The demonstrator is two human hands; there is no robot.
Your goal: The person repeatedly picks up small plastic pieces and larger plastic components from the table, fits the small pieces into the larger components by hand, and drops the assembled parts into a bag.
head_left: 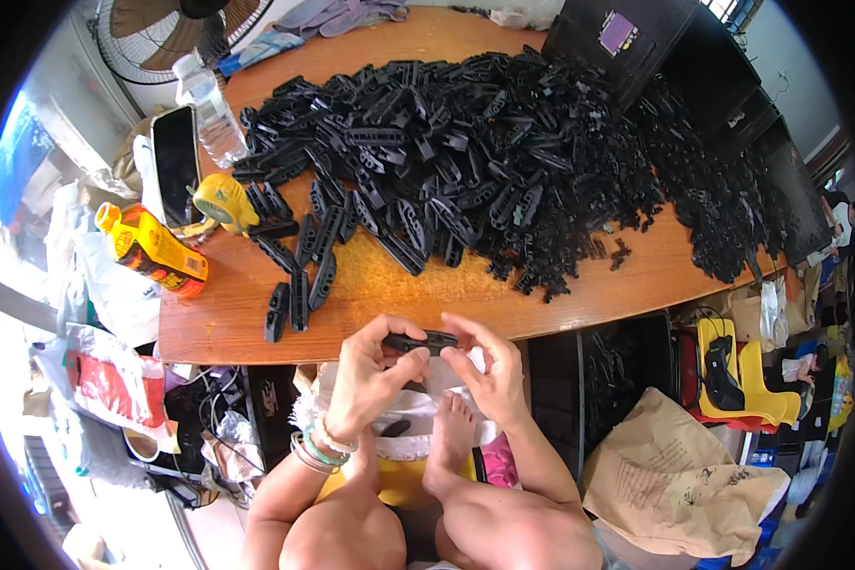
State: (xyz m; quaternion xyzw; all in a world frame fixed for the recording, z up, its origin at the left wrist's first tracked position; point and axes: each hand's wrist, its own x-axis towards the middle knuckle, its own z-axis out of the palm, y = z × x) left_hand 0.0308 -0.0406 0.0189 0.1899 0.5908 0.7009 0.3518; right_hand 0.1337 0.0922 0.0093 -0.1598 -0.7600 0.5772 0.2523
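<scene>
A dark, elongated part (424, 343) is held above the near edge of the tabletop (380, 304), its left end gripped by the thumb and fingers of the left hand (370, 373) and its right end pinched by the thumb and forefinger of the right hand (490, 370). Both ends are grasped, presumably so that the piece is steadied. Long black parts (389, 138) are heaped toward the far edge, with a few strays scattered toward the near left corner, probably for easy reach. Smaller black pieces (579, 204) are spread toward the right edge (where the two heaps divide is hard to tell). An orange bottle (166, 255) and a phone (175, 163) are placed by the left edge, seemingly out of the way.
</scene>
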